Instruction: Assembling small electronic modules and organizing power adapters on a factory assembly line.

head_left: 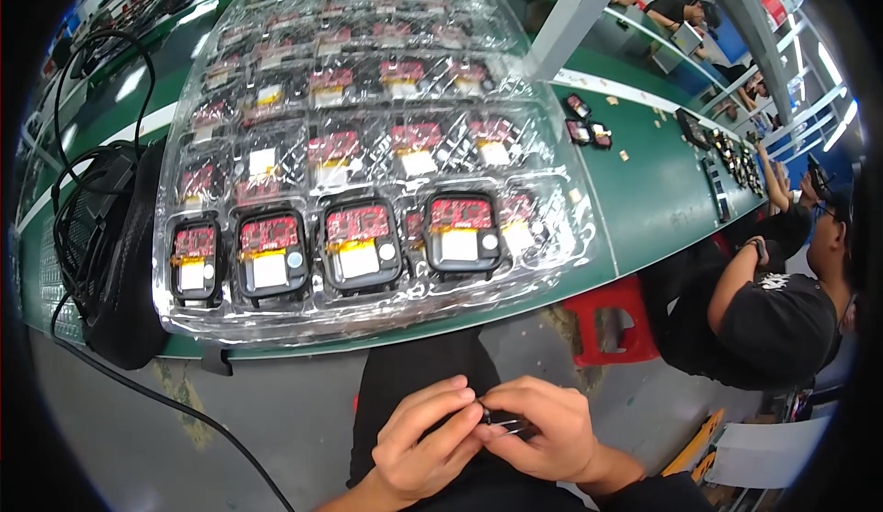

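Note:
My left hand (pixel 425 440) and my right hand (pixel 544 427) meet above my lap, in front of the table edge. Both are closed, their fingertips together around a small dark piece with thin shiny edges (pixel 506 423). Fingers cover most of that piece, so its kind cannot be made out. Beyond my hands lies a stack of clear plastic blister trays (pixel 368 302). Its front row holds several black watch-like cases, such as the rightmost case (pixel 462 233), each showing a red circuit board, yellow tape and a white block. Further rows of similar units lie behind, partly veiled by glare on the plastic.
The trays rest on a green table (pixel 644 195). A black bag (pixel 124 254) with coiled cables stands at the left. Several small units (pixel 589 126) lie right of the trays, near a grey post (pixel 579 20). A red stool (pixel 607 323) and a seated co-worker (pixel 773 319) are at the right.

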Tool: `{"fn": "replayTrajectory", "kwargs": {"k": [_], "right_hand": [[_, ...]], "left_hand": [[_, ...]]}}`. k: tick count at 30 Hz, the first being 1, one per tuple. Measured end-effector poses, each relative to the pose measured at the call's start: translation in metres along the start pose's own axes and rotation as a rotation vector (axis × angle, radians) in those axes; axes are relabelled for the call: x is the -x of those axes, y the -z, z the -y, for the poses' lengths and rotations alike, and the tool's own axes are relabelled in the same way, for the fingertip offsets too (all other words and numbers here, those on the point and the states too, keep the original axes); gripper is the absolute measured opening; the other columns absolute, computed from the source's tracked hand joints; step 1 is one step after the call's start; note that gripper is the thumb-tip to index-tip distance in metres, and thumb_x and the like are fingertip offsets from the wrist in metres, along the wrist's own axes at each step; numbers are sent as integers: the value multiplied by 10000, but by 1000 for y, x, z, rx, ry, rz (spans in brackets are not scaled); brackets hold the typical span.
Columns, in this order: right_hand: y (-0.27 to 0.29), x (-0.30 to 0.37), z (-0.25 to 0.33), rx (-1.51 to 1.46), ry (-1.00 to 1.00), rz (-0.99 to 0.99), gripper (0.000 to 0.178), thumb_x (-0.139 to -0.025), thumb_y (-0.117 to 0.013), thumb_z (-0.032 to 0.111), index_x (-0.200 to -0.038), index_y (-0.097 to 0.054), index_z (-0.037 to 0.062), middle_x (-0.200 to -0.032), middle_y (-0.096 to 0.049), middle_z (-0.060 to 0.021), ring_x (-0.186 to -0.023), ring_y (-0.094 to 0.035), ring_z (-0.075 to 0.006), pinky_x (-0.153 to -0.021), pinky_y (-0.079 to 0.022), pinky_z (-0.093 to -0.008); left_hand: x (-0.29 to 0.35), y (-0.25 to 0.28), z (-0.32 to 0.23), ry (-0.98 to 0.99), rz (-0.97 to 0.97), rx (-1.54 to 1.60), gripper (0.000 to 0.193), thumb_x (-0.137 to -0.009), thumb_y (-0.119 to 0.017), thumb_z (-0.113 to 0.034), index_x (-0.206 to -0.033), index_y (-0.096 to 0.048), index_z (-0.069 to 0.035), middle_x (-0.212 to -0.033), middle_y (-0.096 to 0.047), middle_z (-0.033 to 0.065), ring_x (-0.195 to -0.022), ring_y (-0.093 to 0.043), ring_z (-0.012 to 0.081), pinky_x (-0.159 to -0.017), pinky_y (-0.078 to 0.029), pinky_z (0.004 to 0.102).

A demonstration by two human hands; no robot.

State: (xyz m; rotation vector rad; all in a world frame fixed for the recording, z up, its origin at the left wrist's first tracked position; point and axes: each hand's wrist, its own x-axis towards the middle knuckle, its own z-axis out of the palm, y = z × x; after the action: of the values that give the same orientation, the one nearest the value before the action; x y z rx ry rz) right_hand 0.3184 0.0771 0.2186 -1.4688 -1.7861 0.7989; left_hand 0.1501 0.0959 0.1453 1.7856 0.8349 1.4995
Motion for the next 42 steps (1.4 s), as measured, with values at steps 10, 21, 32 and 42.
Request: {"fn": "replayTrajectory", "kwargs": {"k": [10,21,32,42], "right_hand": [[60,-58,28,572,556,-496,283,-768,-876,56,-1018,-751,17,-949,-733,-111,-652,-693,-222,-553,-535,-283],[58,-87,40,921,338,-179,333,-880,-797,200,-1167,-723,48,-1138,-645,-64,-658,-675,-160,-482,-492,-284],[64,-81,29,858,275,-43,586,-808,-656,-7,-1391,-610,21,-1340,-570,-123,-711,-714,-203,-509,-544,-327],[59,-75,21,775,275,-78,538,-896,-685,23,-1425,-583,23,-1337,-593,-125,-739,-709,-244,-526,-555,-331]], "left_hand": [[31,-25,19,97,50,33,392,-770,-894,-51,-1129,-738,-25,-1198,-698,152,-1056,-726,323,-881,-618,396],[46,-34,37,194,340,-115,315,-843,-822,-98,-1149,-755,-72,-1184,-706,78,-1017,-713,278,-883,-582,377],[45,-36,37,186,356,-148,291,-871,-775,-93,-1161,-758,-110,-1197,-699,47,-1003,-716,259,-867,-571,377],[47,-37,34,206,337,-133,285,-871,-776,-99,-1156,-762,-104,-1203,-703,53,-1029,-714,261,-881,-571,382]]}}
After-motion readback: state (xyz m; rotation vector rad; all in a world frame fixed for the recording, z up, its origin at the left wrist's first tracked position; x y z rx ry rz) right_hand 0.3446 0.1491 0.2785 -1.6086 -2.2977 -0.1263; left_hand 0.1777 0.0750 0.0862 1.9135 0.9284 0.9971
